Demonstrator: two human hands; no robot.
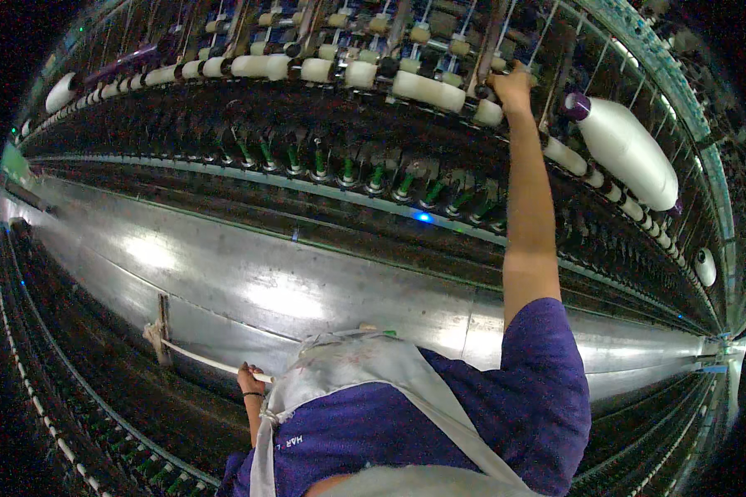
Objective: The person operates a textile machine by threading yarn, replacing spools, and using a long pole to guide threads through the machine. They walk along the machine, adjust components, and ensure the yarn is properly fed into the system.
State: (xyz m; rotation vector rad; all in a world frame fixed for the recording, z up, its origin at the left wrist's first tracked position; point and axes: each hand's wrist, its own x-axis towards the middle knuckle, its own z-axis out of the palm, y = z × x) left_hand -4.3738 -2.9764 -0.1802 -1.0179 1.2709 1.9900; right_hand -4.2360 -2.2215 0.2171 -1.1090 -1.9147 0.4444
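Observation:
My right arm stretches up to the machine's roller row, and my right hand (514, 88) is at the rollers beside a dark round knob. Its fingers are bent inward; what they pinch is too small to make out. A white roller piece (488, 113) sits just below that hand. Low on the left, my left hand (251, 379) is closed around a thin pale stick (203, 357). The stick's far end meets a frayed, fluffy tuft (154, 333) near the floor. To the right of my right hand hangs a large white roving bobbin (630, 151) with a purple end.
Below the rollers runs a rail with several green spindles (376, 176) and a small blue light (423, 218). A shiny metal floor (282, 294) lies between this machine and another spindle row (137, 451) at lower left. A smaller white bobbin (704, 267) hangs far right.

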